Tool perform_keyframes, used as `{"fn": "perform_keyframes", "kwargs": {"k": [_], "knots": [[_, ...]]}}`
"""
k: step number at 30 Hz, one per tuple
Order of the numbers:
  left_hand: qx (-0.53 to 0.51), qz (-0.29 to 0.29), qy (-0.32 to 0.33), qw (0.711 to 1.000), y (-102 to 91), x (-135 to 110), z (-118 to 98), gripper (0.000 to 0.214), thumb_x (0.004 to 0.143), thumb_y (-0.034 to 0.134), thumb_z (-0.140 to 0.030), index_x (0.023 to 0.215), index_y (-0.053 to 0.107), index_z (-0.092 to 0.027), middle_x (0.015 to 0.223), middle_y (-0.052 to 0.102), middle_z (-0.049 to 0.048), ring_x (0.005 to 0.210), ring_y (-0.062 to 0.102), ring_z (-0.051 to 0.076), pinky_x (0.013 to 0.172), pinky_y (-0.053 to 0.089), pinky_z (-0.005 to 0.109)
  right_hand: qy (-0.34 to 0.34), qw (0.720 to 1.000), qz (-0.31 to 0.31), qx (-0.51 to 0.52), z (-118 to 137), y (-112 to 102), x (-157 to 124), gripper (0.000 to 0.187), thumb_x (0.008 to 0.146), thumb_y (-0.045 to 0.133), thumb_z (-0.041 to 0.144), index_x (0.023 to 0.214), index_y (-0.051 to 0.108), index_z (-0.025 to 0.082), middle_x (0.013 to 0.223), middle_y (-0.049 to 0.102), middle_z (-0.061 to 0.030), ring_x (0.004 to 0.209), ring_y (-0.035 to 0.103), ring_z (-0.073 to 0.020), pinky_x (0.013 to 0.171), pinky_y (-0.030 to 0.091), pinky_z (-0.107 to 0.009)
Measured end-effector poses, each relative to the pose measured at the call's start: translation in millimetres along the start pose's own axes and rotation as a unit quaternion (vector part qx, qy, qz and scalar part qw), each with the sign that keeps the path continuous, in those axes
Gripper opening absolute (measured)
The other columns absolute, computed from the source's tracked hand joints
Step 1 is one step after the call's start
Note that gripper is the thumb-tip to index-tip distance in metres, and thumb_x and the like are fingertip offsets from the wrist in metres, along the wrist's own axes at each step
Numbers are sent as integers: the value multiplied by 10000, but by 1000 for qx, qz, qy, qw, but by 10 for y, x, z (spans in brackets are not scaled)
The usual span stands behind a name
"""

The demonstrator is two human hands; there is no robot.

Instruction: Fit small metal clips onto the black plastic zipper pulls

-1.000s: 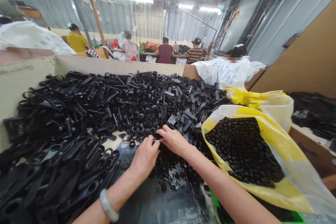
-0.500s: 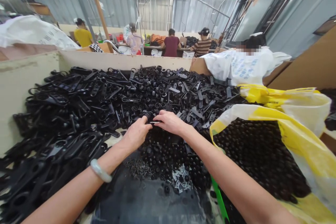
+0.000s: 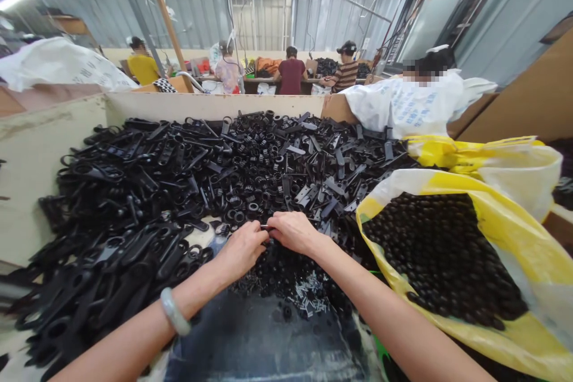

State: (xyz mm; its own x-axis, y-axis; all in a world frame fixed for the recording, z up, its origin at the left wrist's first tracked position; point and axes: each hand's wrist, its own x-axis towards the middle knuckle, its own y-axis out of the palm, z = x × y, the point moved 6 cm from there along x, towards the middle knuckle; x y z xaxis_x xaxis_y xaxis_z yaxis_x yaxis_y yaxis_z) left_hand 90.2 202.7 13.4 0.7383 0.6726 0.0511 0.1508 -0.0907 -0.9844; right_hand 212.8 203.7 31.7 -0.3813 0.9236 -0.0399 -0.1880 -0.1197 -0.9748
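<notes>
My left hand (image 3: pixel 245 246), with a pale bangle (image 3: pixel 175 311) on its wrist, is closed in a pinch at the middle of the bench. Against it my right hand (image 3: pixel 295 231) is closed too, fingertips meeting the left ones. A small thin shiny part (image 3: pixel 265 227) shows between the fingertips; the rest of what they hold is hidden. Just beyond the hands lie loose black rings (image 3: pixel 253 207). Below them are small black round pieces (image 3: pixel 286 277) and a little heap of silver pins (image 3: pixel 310 295).
Long black plastic parts (image 3: pixel 134 256) are piled at left, flat black pieces (image 3: pixel 333 185) at back right. A yellow and white sack (image 3: pixel 505 233) of black round pieces (image 3: pixel 439 250) stands at right. A pale board wall (image 3: pixel 215 101) borders the back; several people sit beyond.
Both hands have come slightly nearer to me and closer together, still pinching the small part. The view has shifted a little.
</notes>
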Motion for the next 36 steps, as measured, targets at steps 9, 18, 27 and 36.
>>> {"fn": "perform_keyframes", "kwargs": {"k": [9,18,27,36], "knots": [[52,14,-9,999,-199,8,522,274,933,495,-35,926,708,-206,926,639,62,914,634,233,816,510,338,25,1000,-16,2,-94,-57,-91,186,1051,572,194,1054,754,229,1067,755,-36,1007,713,-183,821,507,-260],[58,37,35,997,-189,-153,217,180,926,580,-104,1006,701,-211,1009,673,63,940,651,249,830,500,362,19,1000,8,6,129,159,85,176,1037,655,308,1133,706,169,1137,724,-61,990,712,-220,878,587,-410],[77,74,52,993,-50,-124,218,248,988,542,-229,858,752,-223,914,691,62,889,671,246,760,430,346,46,993,-65,83,47,-223,-36,259,1049,639,346,1259,684,203,1097,744,-45,1056,703,-212,922,542,-333],[57,-1,88,994,-40,-10,367,403,952,387,-262,745,733,-246,821,665,28,770,612,202,683,256,283,204,934,-154,250,-253,-612,-2443,359,1086,412,188,1411,561,224,853,712,30,634,646,-115,682,516,-228]]}}
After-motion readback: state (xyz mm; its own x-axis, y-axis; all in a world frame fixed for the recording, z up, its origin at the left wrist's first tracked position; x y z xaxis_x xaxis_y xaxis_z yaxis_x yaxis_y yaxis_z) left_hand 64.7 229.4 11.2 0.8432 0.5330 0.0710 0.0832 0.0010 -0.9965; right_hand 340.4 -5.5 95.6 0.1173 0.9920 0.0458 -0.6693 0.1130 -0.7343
